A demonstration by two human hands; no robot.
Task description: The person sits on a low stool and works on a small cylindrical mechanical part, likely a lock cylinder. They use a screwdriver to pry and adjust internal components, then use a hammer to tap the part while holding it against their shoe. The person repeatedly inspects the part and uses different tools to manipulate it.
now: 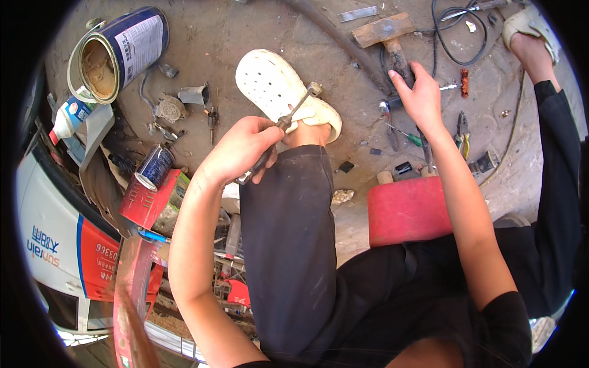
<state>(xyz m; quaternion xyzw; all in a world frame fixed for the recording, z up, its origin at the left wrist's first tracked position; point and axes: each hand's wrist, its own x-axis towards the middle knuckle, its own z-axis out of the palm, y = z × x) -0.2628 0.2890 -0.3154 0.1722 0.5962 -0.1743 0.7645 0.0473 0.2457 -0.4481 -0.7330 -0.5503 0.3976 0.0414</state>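
Note:
My left hand (245, 150) is closed around a slim metal tool (297, 109) whose dark handle runs through the palm. Its shaft slants up over my left foot and ends in a rounded head; the exact kind of tool is unclear. On the ground to the right lies a hammer (385, 30) with a worn brown head and a dark handle. My right hand (417, 95) is around that handle, thumb on one side and fingers on the other; part of the grip is hidden. Close by are a green-handled screwdriver (412, 139) and pliers (463, 135).
A cream clog (270, 83) is on my left foot. An open putty can (138, 46), a smaller blue can (153, 167) and a red box (147, 199) stand left. A red block-shaped seat (408, 211) is near my lap. A black cable (469, 61) curls at upper right.

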